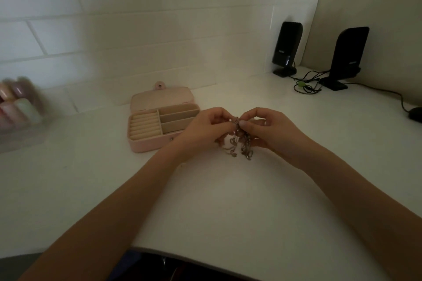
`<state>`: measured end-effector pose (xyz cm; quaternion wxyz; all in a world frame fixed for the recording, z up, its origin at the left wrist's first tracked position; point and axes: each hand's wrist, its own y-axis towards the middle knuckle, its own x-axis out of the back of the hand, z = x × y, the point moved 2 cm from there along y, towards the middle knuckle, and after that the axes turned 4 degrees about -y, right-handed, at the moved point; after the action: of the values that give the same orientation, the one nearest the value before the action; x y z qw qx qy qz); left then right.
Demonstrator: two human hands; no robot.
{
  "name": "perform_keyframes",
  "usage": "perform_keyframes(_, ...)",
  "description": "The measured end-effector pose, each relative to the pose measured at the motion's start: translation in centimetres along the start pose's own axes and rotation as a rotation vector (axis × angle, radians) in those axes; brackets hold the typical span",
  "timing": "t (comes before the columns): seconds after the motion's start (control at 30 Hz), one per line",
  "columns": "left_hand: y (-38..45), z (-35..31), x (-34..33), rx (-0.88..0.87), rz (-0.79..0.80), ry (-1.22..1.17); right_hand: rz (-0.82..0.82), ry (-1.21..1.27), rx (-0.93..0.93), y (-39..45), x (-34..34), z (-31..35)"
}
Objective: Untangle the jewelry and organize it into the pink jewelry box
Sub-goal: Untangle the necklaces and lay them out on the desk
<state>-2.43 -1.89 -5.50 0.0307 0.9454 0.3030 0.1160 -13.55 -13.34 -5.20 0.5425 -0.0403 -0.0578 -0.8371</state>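
Where both hands (pixel 235 128) pinch, jewelry (pixel 239 143) dangles below

**Inspector:** Premises classed as a home, most likely a bedroom or study corner. Grounds?

**Assistant:** A plain white table (pixel 228 201) set into a corner against a white-painted brick wall (pixel 114 18).

**Inspector:** Fittings?

**Assistant:** Two small black desktop speakers (pixel 287 48) stand well beyond the fingers (pixel 242 123) and to their right, their cables (pixel 306 84) loosely coiled on the table. A dark computer mouse (pixel 415 114) lies at the far right edge.

**Inspector:** Personal effects?

**Assistant:** A pink jewelry box (pixel 146 143), lid open, just left of the fingers. Far left, blurred, a clear organiser of pastel bottles (pixel 18 105); contents cannot be confirmed.
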Motion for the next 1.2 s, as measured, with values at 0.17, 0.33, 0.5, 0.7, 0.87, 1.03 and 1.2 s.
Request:
perform_keyframes(0.17,-0.4,-0.9,0.3,-0.010,0.021,-0.115,0.055,-0.015,0.009,-1.7,0.1,-0.1)
perform_keyframes(0.33,-0.2,-0.4,-0.5,0.029,0.018,-0.130,0.033,-0.142,0.029,-1.8,0.3,0.2)
perform_keyframes(0.5,-0.5,-0.4,-0.5,0.061,0.092,-0.209,0.039,-0.315,0.003,-1.9,0.3,-0.3)
perform_keyframes(0.7,-0.6,-0.4,-0.7,0.096,0.157,-0.262,-0.029,-0.354,0.017,-1.8,0.0,-0.6)
perform_keyframes(0.87,-0.4,-0.3,-0.3,0.114,0.190,-0.322,0.045,-0.309,0.083,-2.2,-0.6,-0.2)
perform_keyframes(1.03,-0.8,-0.6,-0.3,0.098,0.196,-0.192,-0.116,-0.274,0.149,-2.1,-0.3,0.1)
perform_keyframes(1.2,-0.6,-0.1,-0.5,0.107,0.131,-0.157,-0.211,-0.122,0.127,-2.0,0.3,0.4)
